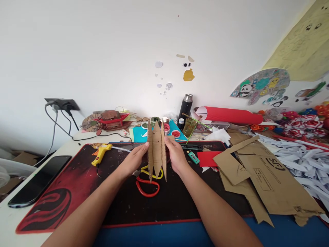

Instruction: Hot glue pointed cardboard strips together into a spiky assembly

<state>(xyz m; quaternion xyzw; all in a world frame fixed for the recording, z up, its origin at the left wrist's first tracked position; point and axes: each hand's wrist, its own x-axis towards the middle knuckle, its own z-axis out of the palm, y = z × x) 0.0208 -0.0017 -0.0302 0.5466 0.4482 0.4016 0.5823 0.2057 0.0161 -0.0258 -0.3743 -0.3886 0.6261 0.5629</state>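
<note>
The held cardboard [156, 151] is brown; the red-edged black mat [174, 206] bears a striped red-and-black emblem [47, 210] at its near-left corner.

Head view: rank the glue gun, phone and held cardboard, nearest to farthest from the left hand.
1. Cardboard: touching the left hand, on its right.
2. Glue gun: on the mat, left of the hand.
3. Phone: farther left.

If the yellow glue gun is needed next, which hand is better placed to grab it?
Probably the left hand: the glue gun lies to its left, while the right hand is farther, across the cardboard both hold.
</note>
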